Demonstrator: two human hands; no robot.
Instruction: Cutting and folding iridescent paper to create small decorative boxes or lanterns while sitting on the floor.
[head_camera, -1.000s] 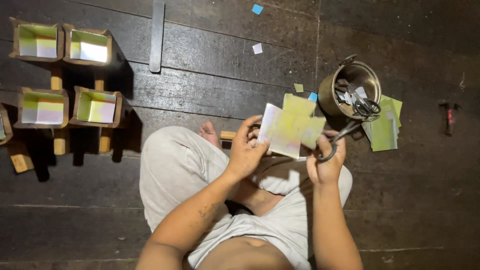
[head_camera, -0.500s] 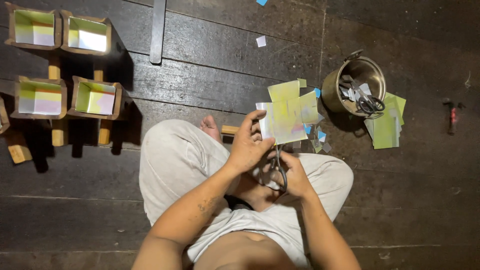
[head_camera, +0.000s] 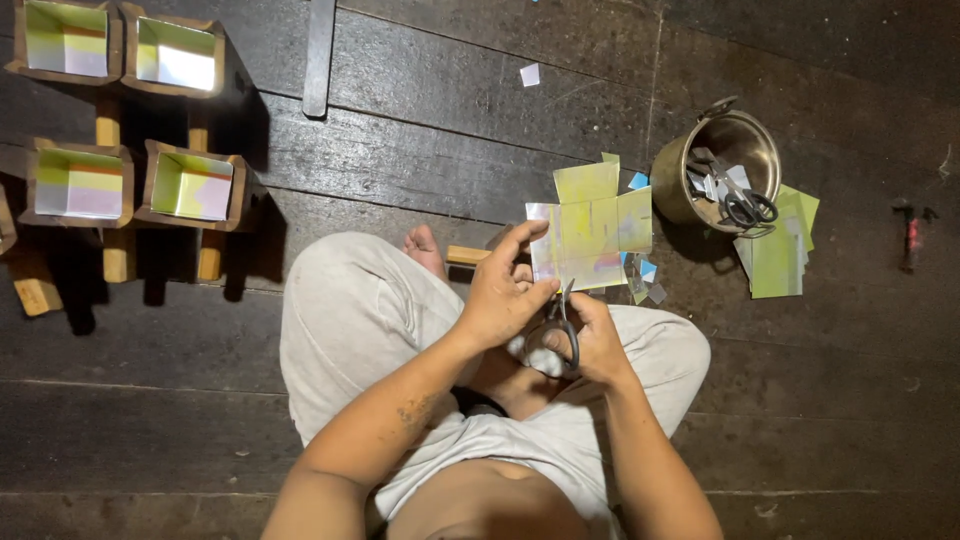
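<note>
Left hand (head_camera: 505, 295) pinches the yellow-green sheet (head_camera: 590, 228) by its lower edge; right hand (head_camera: 592, 338), fingers curled through the scissors (head_camera: 560, 325), blades just below that edge

Dark, worn wooden plank floor (head_camera: 420, 90)

Posture: you sit cross-legged, both forearms reaching forward over your lap.
Left hand (head_camera: 505, 295): raised slightly, thumb and fingers pinched closed, index finger stretched forward.
Right hand (head_camera: 598, 340): lower and just beside the left, fingers curled shut, thumb tucked in.
Arms: elbows bent, wrists close together, the hands nearly touching.
Bare foot (head_camera: 424, 248): peeks out past your left knee.
</note>
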